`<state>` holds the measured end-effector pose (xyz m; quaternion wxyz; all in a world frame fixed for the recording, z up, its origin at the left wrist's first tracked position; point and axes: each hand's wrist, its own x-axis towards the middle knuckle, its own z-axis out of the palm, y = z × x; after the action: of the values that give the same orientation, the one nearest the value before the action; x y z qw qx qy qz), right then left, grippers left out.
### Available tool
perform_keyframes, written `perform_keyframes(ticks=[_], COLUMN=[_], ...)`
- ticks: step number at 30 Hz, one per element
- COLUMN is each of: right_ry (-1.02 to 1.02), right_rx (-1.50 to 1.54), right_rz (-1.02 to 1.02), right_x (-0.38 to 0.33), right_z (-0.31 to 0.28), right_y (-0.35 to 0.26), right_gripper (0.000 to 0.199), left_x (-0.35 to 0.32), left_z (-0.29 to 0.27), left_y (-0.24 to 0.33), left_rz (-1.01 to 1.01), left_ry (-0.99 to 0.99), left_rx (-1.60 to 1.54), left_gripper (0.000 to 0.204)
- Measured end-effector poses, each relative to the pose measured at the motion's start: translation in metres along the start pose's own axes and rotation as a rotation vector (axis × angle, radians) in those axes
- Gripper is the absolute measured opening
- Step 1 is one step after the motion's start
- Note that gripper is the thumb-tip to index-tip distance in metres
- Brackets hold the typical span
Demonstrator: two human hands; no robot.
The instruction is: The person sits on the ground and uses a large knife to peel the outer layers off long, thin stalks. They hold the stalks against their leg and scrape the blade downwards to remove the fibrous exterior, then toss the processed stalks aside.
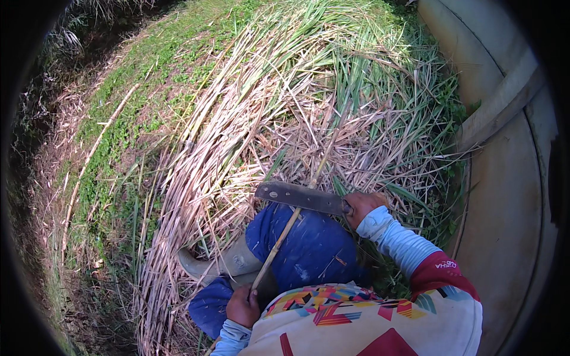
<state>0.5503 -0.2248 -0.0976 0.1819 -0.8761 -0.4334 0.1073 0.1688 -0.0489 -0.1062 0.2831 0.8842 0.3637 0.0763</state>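
My left hand [243, 306] is closed around the near part of a long, thin, yellowish cane stalk [276, 246]. The stalk slants up and away across my blue trousers, and its far part lies over dry leaves. In my right hand [363, 209] is the handle of a machete [303, 197], the grip mostly hidden by my fingers. Its broad dark blade points left and crosses over the stalk just beyond my knee. From this angle I cannot tell whether the edge touches the stalk.
A heap of long dry stalks [196, 172] spreads left and ahead, with green and dry leaves [380, 113] on the right. One separate pole [98, 148] lies on the grass farther left. A curved tan wall [504, 237] with a pale slanting beam [502, 113] borders the right side.
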Motion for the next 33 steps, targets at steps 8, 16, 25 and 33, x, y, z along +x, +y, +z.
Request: perform_keyframes(ticks=[8,16,25,33], right_ry=[0.062,0.228,0.055,0.103], right_rx=[-0.055,-0.023,-0.023,0.105], right_rz=[-0.247,0.790,0.020,0.645], right_x=[-0.010,0.042,-0.026,0.047], right_z=[0.006,-0.061,0.016,-0.018], right_y=[0.006,0.105,0.015,0.068], right_gripper=[0.023,0.029,0.023,0.034], left_x=[0.006,0.027,0.020,0.034], left_z=[-0.011,-0.016,-0.009,-0.025], left_y=[-0.010,-0.023,-0.024,-0.025], left_rz=[-0.153,-0.174,0.107,-0.054], left_ry=[-0.153,-0.184,0.004,-0.237], left_rx=[-0.122,-0.156,0.077,-0.073], left_gripper=[0.032,0.032,0.020,0.029])
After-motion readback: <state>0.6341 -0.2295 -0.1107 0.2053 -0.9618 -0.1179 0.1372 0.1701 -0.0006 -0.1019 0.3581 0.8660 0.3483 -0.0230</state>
